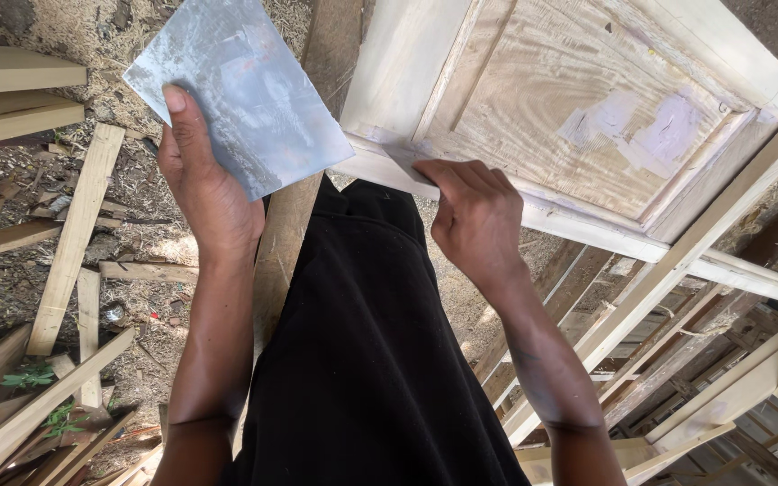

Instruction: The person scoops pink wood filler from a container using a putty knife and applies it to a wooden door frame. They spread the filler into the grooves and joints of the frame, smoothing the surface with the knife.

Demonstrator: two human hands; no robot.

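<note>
My left hand (pixel 204 180) holds up a flat grey metal sheet (pixel 240 85) smeared with pale filler, thumb across its lower left edge. My right hand (pixel 474 216) grips a small flat scraper blade (pixel 402 165) and presses it against the lower rail of a pale wooden panelled frame (pixel 578 108). The frame lies tilted at the upper right and shows whitish filler patches (pixel 641 130) on its recessed panel. Most of the blade is hidden under my fingers.
Black clothing on my legs (pixel 362 360) fills the lower middle. Loose wooden planks (pixel 74 243) and offcuts lie on sawdust-covered ground at the left. More wooden slats and frame parts (pixel 677 360) are stacked below the panel at the lower right.
</note>
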